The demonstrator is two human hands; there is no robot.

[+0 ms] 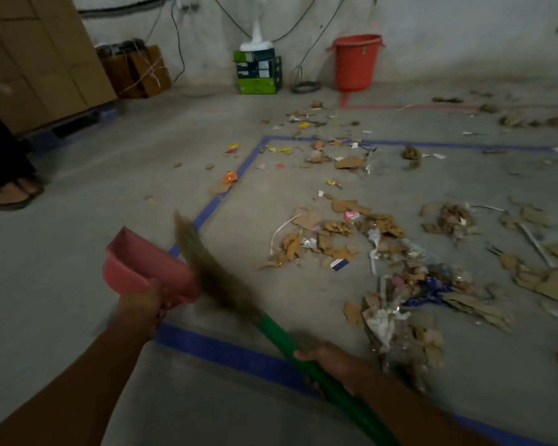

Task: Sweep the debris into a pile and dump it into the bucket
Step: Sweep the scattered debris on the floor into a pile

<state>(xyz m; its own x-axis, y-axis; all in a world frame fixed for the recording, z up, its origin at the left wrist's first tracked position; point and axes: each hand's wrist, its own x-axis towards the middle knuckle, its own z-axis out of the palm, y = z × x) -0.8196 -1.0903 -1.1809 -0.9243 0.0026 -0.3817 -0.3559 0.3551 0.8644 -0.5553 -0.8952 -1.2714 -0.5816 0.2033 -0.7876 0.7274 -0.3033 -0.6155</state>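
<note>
I am looking down on a grey concrete floor [78,268], where blue tape [226,350] is marking out a rectangle. Debris [384,252] of torn cardboard and wrappers is lying scattered inside the tape, thickest toward its near right side. The red bucket [356,64] is standing against the far wall, well apart from it, with its inside hidden. My left hand [140,309] is gripping a pink dustpan [142,262], and my right hand [332,360] is curling round the broom [219,278] by its green handle.

Bare left hand [142,304], blurred, bare right hand [329,358], forearms [78,381] seemingly unsleeved
</note>
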